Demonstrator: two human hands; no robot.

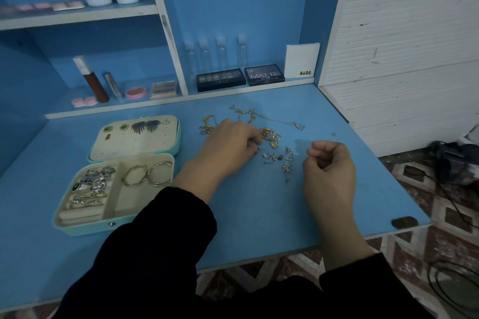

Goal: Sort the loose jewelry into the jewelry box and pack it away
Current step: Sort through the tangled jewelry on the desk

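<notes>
A mint jewelry box lies open at the left of the blue desk. Its lid carries several earrings. Rings and gold bangles fill the tray. Loose jewelry lies mid-desk: gold chains, a gold cluster, small silver earrings. My left hand pinches a tiny stud at its fingertips, just left of the silver pieces. To their right hovers my right hand, fingers curled; whether it holds anything is hidden.
Makeup palettes, small clear bottles and a white card line the back ledge. Cosmetics stand on the left shelf. The desk's right edge drops to a patterned floor with cables.
</notes>
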